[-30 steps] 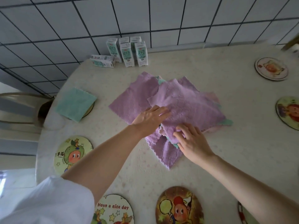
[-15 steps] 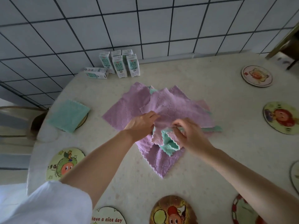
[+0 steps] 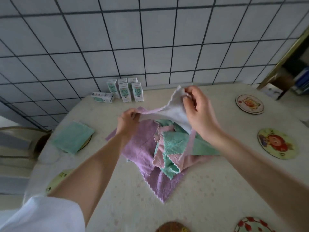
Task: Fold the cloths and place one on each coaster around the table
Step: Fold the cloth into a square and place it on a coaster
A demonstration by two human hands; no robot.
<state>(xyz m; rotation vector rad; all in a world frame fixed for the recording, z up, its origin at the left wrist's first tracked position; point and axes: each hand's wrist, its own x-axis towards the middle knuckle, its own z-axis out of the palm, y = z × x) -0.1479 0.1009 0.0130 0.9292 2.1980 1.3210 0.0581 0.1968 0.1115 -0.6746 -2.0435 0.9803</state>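
Observation:
A purple cloth with a white underside (image 3: 173, 113) hangs stretched in the air above the pile. My left hand (image 3: 129, 118) pinches one corner and my right hand (image 3: 198, 108) pinches the opposite, higher corner. Below lies a loose pile of cloths (image 3: 167, 148) in purple, green and pink on the table. A folded green cloth (image 3: 72, 138) rests on a coaster at the left. Bare picture coasters sit at the far right (image 3: 249, 104), at the right (image 3: 276, 143), at the near left (image 3: 57, 180) and along the near edge (image 3: 173, 227).
Several small milk cartons (image 3: 124, 90) stand at the back against the tiled wall, one lying on its side (image 3: 102, 97). A chair back (image 3: 21, 136) is at the table's left edge. A shelf unit (image 3: 292, 77) stands at the far right.
Both hands have lifted the top purple cloth off the pile and spread it apart in the air, uncovering green and pink cloths beneath. The view has tilted upward.

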